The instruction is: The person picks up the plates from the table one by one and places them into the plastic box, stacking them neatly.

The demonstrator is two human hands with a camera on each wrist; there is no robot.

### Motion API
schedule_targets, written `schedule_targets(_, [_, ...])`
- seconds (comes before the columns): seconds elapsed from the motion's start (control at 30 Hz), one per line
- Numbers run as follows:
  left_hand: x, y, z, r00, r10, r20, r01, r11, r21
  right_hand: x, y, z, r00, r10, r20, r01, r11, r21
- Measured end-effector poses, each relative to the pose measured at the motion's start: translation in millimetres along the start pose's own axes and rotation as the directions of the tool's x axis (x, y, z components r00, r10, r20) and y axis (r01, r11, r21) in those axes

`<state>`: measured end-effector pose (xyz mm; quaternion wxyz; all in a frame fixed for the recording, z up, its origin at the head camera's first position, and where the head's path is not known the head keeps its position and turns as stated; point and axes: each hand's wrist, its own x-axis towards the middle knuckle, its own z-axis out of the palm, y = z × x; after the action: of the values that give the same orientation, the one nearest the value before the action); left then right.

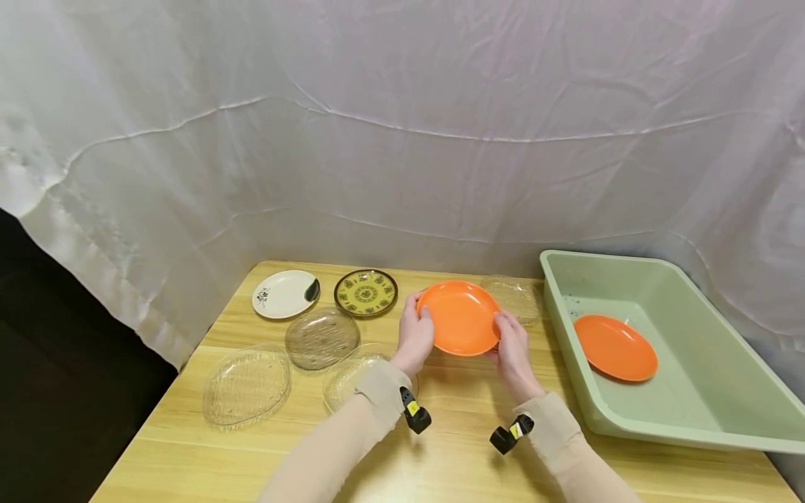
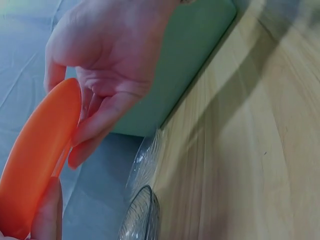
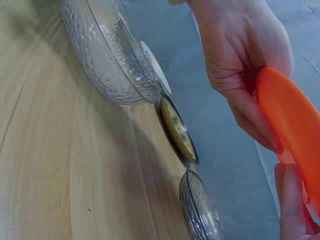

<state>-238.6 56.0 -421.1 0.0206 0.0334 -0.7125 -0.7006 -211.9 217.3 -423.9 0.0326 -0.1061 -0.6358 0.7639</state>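
Evidently, your left hand [image 1: 415, 339] and right hand [image 1: 516, 355] pinch opposite sides of the orange plate [image 1: 461, 318], thumbs on top and fingers curled beneath, parted only by its rim; it's raised over the tabletop [image 1: 459, 433], outside the green tub's [image 1: 610, 283] left edge.

The orange plate [image 1: 461, 318] partly hides one clear plate [image 1: 518, 298] near the back edge of the desk [image 1: 462, 450], the left sleeve [image 1: 377, 398] a second plate [image 1: 342, 381].
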Motion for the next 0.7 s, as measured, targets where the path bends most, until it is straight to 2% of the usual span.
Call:
schedule_targets(0.33, [-2.8,-4.6,4.3,1.000,0.000,0.010,0.000,0.999,-0.042,3.4,5.8,3.9,1.000,-0.015,-0.027,0.016,0.999,0.046])
schedule_targets(0.5, [-6.1,-6.2,5.9,1.000,-0.004,0.027,0.005,0.999,-0.039,2.8,8.2,3.3,0.999,-0.005,-0.039,0.006,1.000,0.015])
schedule_targets(0.7, [-6.0,-3.5,6.7,1.000,0.000,0.019,0.000,1.000,0.000,5.8,8.7,3.5,0.999,0.012,-0.037,-0.013,1.000,-0.012])
